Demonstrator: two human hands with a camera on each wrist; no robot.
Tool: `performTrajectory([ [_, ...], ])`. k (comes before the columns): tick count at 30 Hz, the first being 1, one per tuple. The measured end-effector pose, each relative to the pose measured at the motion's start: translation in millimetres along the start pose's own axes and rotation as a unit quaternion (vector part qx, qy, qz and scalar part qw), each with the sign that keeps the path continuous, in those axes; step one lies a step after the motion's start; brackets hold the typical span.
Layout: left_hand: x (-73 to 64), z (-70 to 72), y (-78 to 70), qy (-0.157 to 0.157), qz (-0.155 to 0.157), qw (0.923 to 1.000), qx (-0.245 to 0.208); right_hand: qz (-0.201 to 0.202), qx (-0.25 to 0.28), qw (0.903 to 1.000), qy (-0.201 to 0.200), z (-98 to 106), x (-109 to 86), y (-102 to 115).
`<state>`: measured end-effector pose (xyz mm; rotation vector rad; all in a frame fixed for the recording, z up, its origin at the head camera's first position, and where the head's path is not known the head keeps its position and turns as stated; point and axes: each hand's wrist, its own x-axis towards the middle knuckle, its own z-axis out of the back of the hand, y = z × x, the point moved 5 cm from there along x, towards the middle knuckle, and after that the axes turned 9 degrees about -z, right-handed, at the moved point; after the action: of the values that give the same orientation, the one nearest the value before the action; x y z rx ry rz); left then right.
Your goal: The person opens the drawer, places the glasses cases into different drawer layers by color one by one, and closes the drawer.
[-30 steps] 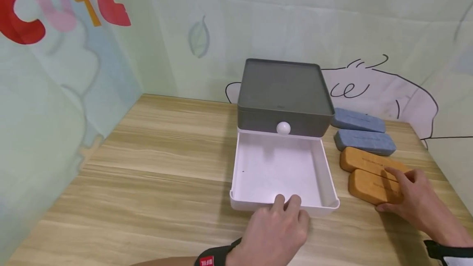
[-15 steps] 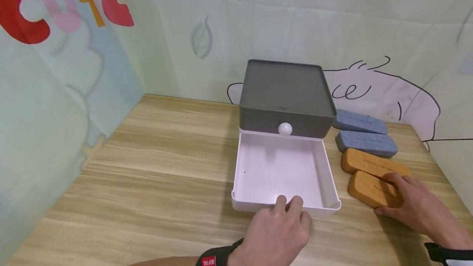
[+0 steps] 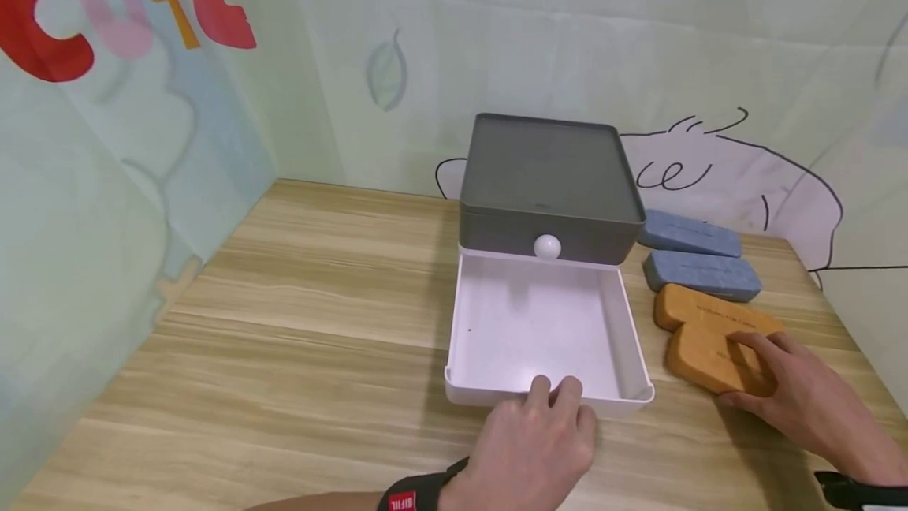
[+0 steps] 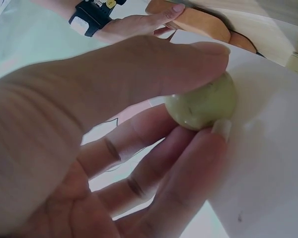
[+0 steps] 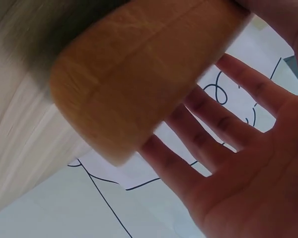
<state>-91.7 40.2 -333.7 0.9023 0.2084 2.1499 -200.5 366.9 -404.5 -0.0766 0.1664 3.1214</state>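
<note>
In the head view, my left hand [image 3: 528,448] is at the front of the pulled-out white drawer [image 3: 539,330]. The left wrist view shows its thumb and fingers pinching the drawer's round knob [image 4: 203,104]. My right hand [image 3: 809,400] grips the nearer orange glasses case [image 3: 709,357] by its right end, thumb on the near side and fingers over the far side. This case overlaps a second orange glasses case [image 3: 716,311] just behind it. The right wrist view has the held case [image 5: 134,79] between thumb and fingers, tilted above the wood tabletop.
A dark grey drawer box [image 3: 553,168] stands at the back, with another white knob [image 3: 547,247] on its closed upper drawer. Two blue glasses cases [image 3: 702,274] lie right of it, behind the orange ones. Printed cloth [image 3: 340,61] hangs behind the wooden table [image 3: 284,337].
The right hand's fingers have moved off the rear orange case and closed round the nearer one, which has risen slightly at its far edge. The left hand has stayed at the drawer.
</note>
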Motion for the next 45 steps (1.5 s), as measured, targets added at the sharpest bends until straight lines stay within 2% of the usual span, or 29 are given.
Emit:
performTrajectory([
  [6,-0.7,-0.7,-1.0,0.009,-0.004,0.9999,-0.002,0.002,-0.004,1.0,-0.007,2.7,-3.3,1.2],
  [13,-1.0,0.3,-0.5,0.012,-0.001,0.9999,-0.005,0.008,0.012,0.9992,-0.037,9.0,-6.2,6.1],
  [19,-1.7,1.2,-0.7,0.017,-0.003,0.9998,-0.004,-0.013,0.016,0.9994,-0.03,12.2,-7.3,9.5],
  [29,-2.5,1.4,-1.4,0.012,0.0,0.9999,-0.004,0.005,0.036,0.9983,-0.046,15.7,-11.2,10.8],
  [38,-2.5,0.4,-2.3,0.028,-0.008,0.9995,-0.007,0.03,0.024,0.9954,-0.088,26.5,-17.3,22.2],
  [45,-2.3,-0.6,-2.5,0.036,-0.008,0.9993,-0.008,0.064,0.025,0.9875,-0.142,42.8,-22.4,33.2],
])
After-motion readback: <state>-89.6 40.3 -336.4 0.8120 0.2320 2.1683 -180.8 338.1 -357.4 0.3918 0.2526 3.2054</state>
